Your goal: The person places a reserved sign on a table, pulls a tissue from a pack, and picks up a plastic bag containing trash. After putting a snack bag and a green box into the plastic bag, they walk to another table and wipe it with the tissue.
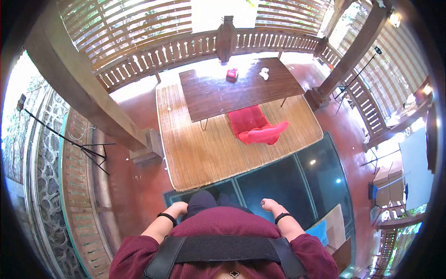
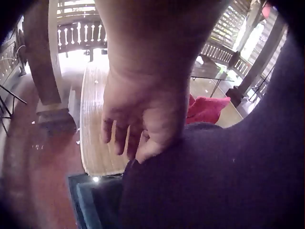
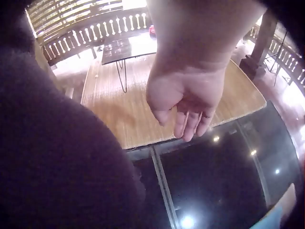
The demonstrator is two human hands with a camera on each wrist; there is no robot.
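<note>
Glass [image 1: 274, 181] ahead, seams [image 1: 305, 186] pointing to mat [image 1: 209, 158], long axis partly hidden. Left hand [image 2: 140, 117] beside thigh [image 1: 200, 201], right hand [image 3: 188, 100] over glass; fingers [image 3: 190, 125] loosely bent, slightly apart.

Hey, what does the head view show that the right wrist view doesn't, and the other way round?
Only the head view: the left hand, the red floor chair beside the table, and a crumpled white item, perhaps tissue, on the tabletop.

Only the right wrist view: the palm side of the right hand, which the head view does not show.

Both: the right hand itself, part or all of the brown table, the woven mat beneath it, and the wooden balustrade behind.
</note>
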